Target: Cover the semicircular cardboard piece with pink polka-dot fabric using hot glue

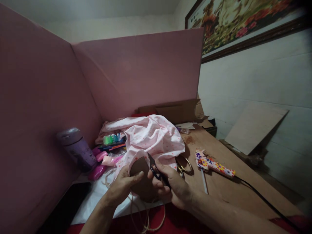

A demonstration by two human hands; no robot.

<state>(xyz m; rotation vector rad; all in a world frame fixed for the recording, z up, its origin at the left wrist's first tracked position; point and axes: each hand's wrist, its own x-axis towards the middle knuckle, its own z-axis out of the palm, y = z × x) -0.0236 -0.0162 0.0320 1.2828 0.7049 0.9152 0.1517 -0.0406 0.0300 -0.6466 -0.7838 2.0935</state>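
Observation:
My left hand [125, 182] grips a rounded piece of brown cardboard [140, 167] by its left side, thumb on its face. Pale pink fabric with small red spots [156, 133] lies around the cardboard's upper edge and spreads out behind it. In my right hand [174, 182] are small dark thread snips [157, 174], fingers wrapped round the handle. Their pointed blades stand up close to the cardboard's right edge and the fabric; whether they touch, I cannot tell. Thin cord [147, 224] hangs in loops below my hands.
Gold-handled scissors [186, 164] lie right of the fabric. Farther right is a flower-patterned glue gun [214, 164] with a clear stick and black cable. At left stand a purple tumbler [76, 148] and pink packets [97, 172]. Pink panels [138, 71] enclose the back and left.

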